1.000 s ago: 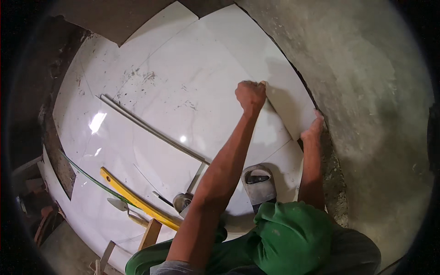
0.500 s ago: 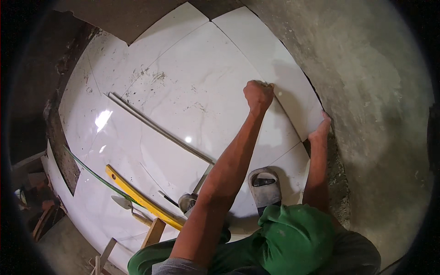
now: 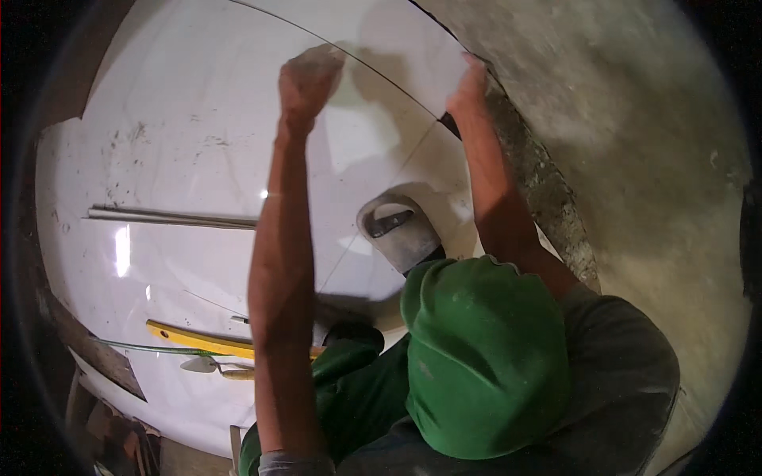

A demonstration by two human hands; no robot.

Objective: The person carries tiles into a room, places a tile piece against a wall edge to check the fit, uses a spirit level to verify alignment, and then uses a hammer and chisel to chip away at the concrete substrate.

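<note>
white tile (image 3: 397, 55) lies at the far right edge of the tiled floor (image 3: 159, 198), against bare cement (image 3: 635, 159). my left hand (image 3: 308, 79) is clenched into a fist, resting on the tile near its joint line, i judge to press it level. my right hand (image 3: 470, 83) lies flat on the tile's outer edge (grasping nothing), steadying it. a yellow level (image 3: 198, 341) and trowel (image 3: 210, 366) wait at the near edge.

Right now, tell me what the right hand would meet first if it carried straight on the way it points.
The right hand rests on the edge of the glossy white floor tile and points up the frame; likely more tile, then bare grey concrete, though depth is unclear.
</note>
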